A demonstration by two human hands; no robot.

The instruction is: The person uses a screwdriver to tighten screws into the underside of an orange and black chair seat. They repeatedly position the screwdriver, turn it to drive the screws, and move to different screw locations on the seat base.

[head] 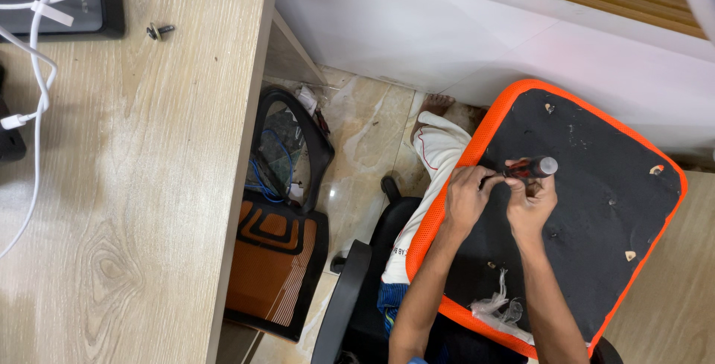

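Note:
An orange-rimmed chair seat (640, 207) lies upside down across my lap, its black underside facing up. My right hand (531, 201) grips a red and black screwdriver (530, 168) with a clear cap, held roughly level above the seat's underside. My left hand (468, 196) closes around the screwdriver's tip end, just left of the right hand. Both hands sit near the seat's upper left edge. What the tip touches is hidden by my fingers.
A wooden desk (134, 207) fills the left, with a loose screw (159, 31), a white cable (41, 73) and a dark device (89, 6). An orange-black chair backrest (279, 260) leans on the floor. Crumpled clear plastic (497, 306) lies on the seat. White wall panel (477, 36) behind.

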